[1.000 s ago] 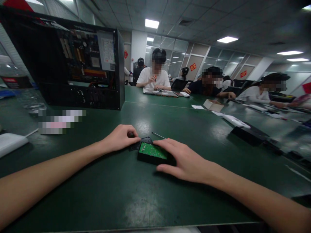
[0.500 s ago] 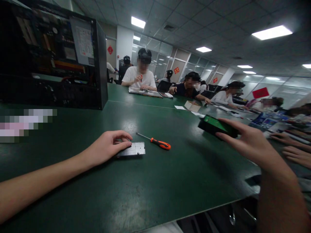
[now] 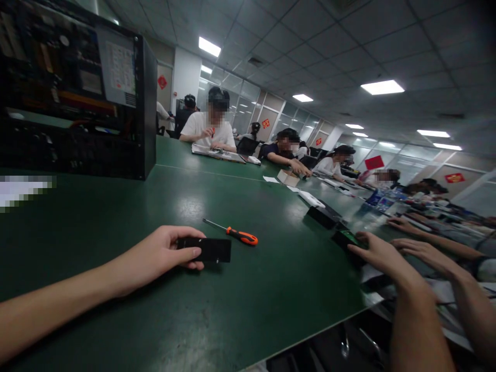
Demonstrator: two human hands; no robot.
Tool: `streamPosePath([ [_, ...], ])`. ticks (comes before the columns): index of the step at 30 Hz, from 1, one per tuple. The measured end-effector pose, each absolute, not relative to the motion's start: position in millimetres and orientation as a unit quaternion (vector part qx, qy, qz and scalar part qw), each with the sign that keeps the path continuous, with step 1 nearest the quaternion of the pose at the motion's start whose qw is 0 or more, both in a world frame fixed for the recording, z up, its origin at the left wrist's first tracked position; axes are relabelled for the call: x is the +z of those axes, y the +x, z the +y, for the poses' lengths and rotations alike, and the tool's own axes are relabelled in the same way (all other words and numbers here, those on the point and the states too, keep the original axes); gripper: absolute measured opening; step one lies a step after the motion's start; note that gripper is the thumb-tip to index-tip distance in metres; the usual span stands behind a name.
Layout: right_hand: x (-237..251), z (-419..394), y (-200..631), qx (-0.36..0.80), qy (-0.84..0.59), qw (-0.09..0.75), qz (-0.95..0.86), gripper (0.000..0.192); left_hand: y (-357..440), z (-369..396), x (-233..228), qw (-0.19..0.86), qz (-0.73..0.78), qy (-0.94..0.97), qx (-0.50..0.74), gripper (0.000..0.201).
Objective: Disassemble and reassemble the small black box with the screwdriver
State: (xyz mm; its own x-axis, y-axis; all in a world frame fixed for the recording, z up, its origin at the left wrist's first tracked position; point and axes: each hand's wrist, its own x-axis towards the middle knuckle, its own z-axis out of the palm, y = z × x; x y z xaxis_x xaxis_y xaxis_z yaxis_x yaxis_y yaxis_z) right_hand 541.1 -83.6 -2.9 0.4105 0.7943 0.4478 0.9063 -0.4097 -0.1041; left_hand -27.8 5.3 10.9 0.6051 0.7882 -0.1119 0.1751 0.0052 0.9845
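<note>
Left hand (image 3: 155, 257): thumb and fingers pinching a flat black plate (image 3: 209, 249) by its near end, held low over the green bench (image 3: 217, 310).
Right hand (image 3: 377, 253): stretched far out to the right, fingers resting on a black module with a green board (image 3: 346, 238) at the bench edge; whether it grips cannot be told.
Screwdriver (image 3: 236, 234): orange handle, lying on the bench just beyond the left hand.
Computer case (image 3: 73, 93): open, standing beyond the left hand.
Other people's hands (image 3: 424, 250): just right of the right hand.
</note>
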Motion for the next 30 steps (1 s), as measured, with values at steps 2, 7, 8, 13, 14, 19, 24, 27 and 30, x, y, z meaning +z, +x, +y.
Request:
streamPosePath([
  [2,14.3,-73.8,495.7,-0.181,-0.8,0.205,-0.534,0.054,-26.6,4.9,10.9,0.603,0.369,0.658,0.258,0.045],
  [7,51.6,-54.8,319.9,0.157,-0.567,0.303,-0.75,0.043,-23.4,2.9,6.2,0.584,0.351,0.67,0.295,0.041],
  [8,54.1,-51.5,287.9,0.224,-0.516,0.286,-0.775,0.042,-22.9,2.0,5.6,0.575,0.349,0.674,0.305,0.039],
  [13,40.2,-31.7,199.1,0.49,-0.398,0.227,-0.741,0.043,-22.2,-5.3,3.9,0.531,0.336,0.71,0.317,0.027],
  [14,35.4,-27.9,194.3,0.524,-0.393,0.226,-0.722,0.044,-22.3,-6.7,3.5,0.517,0.336,0.721,0.316,0.025],
  [19,34.2,-27.0,216.9,0.533,-0.395,0.233,-0.711,0.039,-22.0,-9.7,1.4,0.443,0.34,0.774,0.299,0.026],
  [24,67.3,-55.4,326.3,0.29,-0.542,0.315,-0.723,0.036,-22.1,-7.5,2.4,0.394,0.327,0.807,0.296,0.03],
  [27,75.5,-80.1,416.8,0.065,-0.725,0.361,-0.583,0.045,-22.2,-6.4,3.7,0.375,0.325,0.825,0.27,0.028],
  [30,65.9,-105.8,489.3,-0.102,-0.855,0.312,-0.402,0.038,-21.7,-5.8,4.8,0.356,0.322,0.838,0.259,0.027],
])
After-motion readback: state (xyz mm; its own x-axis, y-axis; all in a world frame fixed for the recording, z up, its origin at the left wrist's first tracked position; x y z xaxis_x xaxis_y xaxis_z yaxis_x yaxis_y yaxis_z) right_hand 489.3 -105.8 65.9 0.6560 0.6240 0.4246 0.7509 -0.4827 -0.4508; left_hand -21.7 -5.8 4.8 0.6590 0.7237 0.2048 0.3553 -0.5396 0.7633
